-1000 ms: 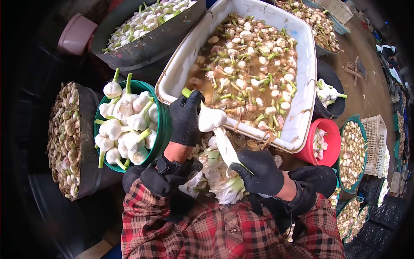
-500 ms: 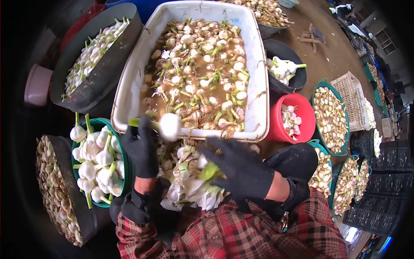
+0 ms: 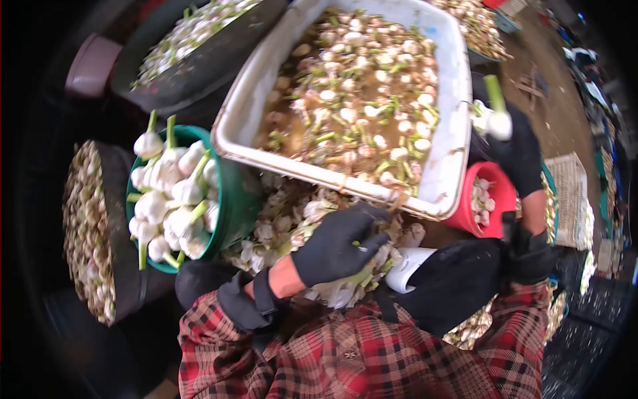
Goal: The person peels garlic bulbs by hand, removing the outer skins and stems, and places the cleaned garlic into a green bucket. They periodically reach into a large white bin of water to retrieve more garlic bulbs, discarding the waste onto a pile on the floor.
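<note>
My left hand (image 3: 342, 246), in a black glove, hovers over a heap of papery garlic peelings (image 3: 325, 209) between my knees. Its thumb and forefinger are apart, and a small pale scrap clings to the glove. Out to the right, my right hand (image 3: 517, 153), also gloved, holds a white garlic bulb (image 3: 499, 125) by the far corner of the white tub (image 3: 342, 181). The bulb's green stem points up; motion blur softens it, and the fingers are partly hidden. Unpeeled garlic (image 3: 359, 86) floats in brown water inside that tub.
A green bucket (image 3: 232, 206) of cleaned garlic bulbs stands left of my knees. Below my right hand is a red bucket (image 3: 464, 216) with some bulbs. Dark containers of garlic (image 3: 90, 226) line the left side. A cream crate (image 3: 569, 193) sits farther right.
My right hand has swung from the peelings out to the far right with a garlic bulb. My left hand has moved right, over the peelings, without the bulb near it before. The view has shifted.
</note>
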`<state>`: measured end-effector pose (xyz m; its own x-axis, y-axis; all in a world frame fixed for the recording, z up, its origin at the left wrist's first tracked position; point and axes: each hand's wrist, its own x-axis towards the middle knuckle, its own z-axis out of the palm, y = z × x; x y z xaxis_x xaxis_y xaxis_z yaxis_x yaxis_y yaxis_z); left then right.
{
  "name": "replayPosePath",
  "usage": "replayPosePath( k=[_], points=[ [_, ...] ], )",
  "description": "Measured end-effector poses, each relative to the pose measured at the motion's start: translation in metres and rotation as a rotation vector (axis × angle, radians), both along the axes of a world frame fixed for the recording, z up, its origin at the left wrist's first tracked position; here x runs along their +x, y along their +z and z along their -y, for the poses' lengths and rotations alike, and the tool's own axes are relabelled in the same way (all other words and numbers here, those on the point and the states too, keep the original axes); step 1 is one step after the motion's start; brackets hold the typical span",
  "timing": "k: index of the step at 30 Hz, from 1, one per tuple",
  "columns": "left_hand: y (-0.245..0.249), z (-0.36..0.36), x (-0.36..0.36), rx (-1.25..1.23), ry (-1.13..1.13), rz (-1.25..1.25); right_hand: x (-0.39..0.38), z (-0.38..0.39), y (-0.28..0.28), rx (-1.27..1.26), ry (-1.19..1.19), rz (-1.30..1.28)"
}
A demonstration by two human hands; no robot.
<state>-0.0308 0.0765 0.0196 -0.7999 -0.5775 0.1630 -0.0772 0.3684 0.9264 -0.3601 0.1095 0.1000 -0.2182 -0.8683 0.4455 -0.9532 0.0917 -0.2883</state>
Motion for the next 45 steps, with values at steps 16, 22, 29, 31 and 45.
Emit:
replayPosePath(
  k=[16,22,29,31,45],
  points=[
    [-0.019,0.015,0.028,-0.424,-0.378,0.315,0.208,0.222,-0.179,0.514,0.914,-0.02],
    [-0.001,0.035,0.029,-0.368,-0.077,0.398,0.212,0.244,-0.194,0.588,0.829,-0.085],
    [-0.002,0.065,0.023,1.012,0.577,-0.35,0.14,0.169,-0.082,0.216,0.467,1.021],
    [0.002,0.068,0.026,1.406,0.43,-0.658,0.133,0.135,-0.058,0.173,0.47,1.134],
    [-0.006,0.06,0.011,0.486,0.671,-0.42,0.196,0.059,-0.047,-0.163,0.367,0.43]
  ],
)
